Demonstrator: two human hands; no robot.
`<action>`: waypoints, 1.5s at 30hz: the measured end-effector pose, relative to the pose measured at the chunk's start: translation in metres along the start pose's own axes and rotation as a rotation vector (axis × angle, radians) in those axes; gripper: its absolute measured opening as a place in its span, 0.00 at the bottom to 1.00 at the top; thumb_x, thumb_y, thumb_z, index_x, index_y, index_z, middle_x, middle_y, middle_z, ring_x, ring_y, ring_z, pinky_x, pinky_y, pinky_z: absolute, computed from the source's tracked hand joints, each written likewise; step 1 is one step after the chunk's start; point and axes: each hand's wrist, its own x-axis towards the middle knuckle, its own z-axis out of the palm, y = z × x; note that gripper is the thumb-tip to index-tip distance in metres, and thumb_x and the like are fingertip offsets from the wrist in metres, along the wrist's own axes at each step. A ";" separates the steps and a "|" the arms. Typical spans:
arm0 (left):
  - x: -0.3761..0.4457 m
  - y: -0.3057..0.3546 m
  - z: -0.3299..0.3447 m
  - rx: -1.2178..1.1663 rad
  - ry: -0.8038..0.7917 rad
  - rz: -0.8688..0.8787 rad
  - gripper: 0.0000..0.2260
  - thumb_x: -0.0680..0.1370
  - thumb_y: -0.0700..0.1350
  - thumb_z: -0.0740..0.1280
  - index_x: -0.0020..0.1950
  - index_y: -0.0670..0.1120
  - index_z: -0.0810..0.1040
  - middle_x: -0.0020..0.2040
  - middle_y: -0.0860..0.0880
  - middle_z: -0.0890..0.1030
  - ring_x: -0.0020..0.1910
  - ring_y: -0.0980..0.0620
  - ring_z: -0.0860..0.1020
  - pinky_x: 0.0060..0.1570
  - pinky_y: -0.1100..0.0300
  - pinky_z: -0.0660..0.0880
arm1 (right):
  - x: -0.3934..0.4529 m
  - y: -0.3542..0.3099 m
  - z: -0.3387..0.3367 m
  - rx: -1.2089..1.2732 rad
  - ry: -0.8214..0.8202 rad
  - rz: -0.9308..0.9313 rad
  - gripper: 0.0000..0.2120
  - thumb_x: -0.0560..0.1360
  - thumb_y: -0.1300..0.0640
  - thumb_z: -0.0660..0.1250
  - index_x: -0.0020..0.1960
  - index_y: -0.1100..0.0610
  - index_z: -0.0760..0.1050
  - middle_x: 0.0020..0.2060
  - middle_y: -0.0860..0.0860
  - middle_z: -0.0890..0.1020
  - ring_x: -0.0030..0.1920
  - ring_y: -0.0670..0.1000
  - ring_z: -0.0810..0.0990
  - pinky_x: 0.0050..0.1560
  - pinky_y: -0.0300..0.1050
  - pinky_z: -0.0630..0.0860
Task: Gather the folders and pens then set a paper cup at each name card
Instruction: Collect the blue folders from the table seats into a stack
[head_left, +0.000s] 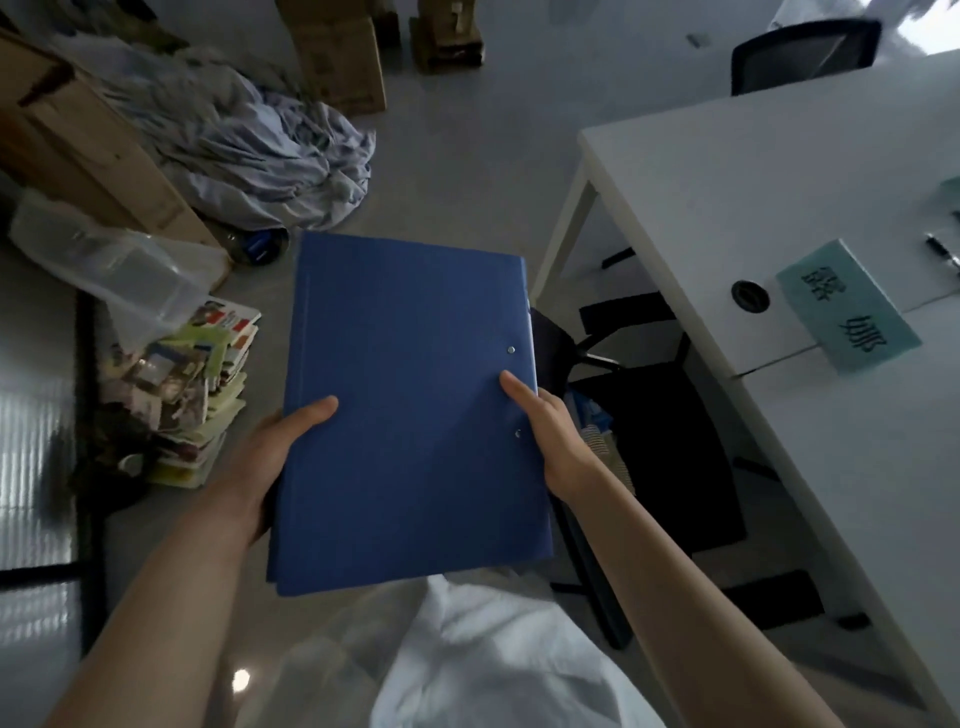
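Gripping flat blue card folders (410, 410) off the white table's (727, 171) left, left hand (270, 447) and right hand (553, 441) clamped edges; loose stack risked sliding out.

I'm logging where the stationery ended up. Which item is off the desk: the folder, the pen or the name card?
The blue folder, held over the floor by left hand and right hand. The pen and teal name card lie on the white desk.

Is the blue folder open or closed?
Closed. The blue folder shows only its flat cover, no pages, gripped by the left hand and right hand.
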 end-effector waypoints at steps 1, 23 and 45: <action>0.008 0.007 -0.004 0.000 -0.012 -0.006 0.43 0.48 0.64 0.81 0.60 0.50 0.81 0.53 0.46 0.85 0.51 0.44 0.84 0.53 0.46 0.78 | 0.003 -0.001 0.005 0.009 0.025 0.002 0.23 0.72 0.45 0.71 0.61 0.58 0.77 0.52 0.54 0.85 0.51 0.55 0.84 0.52 0.52 0.80; 0.275 0.278 0.019 0.018 -0.113 0.051 0.19 0.71 0.52 0.71 0.60 0.46 0.80 0.52 0.43 0.85 0.50 0.40 0.83 0.51 0.44 0.78 | 0.238 -0.229 0.075 0.136 0.189 -0.068 0.24 0.71 0.45 0.72 0.60 0.59 0.76 0.50 0.55 0.85 0.49 0.58 0.85 0.52 0.57 0.81; 0.559 0.545 0.157 0.264 -0.486 -0.157 0.18 0.76 0.51 0.67 0.62 0.42 0.80 0.56 0.40 0.83 0.53 0.38 0.82 0.54 0.45 0.78 | 0.444 -0.435 0.057 0.381 0.565 -0.087 0.23 0.70 0.44 0.72 0.57 0.60 0.78 0.47 0.55 0.86 0.46 0.58 0.85 0.51 0.59 0.81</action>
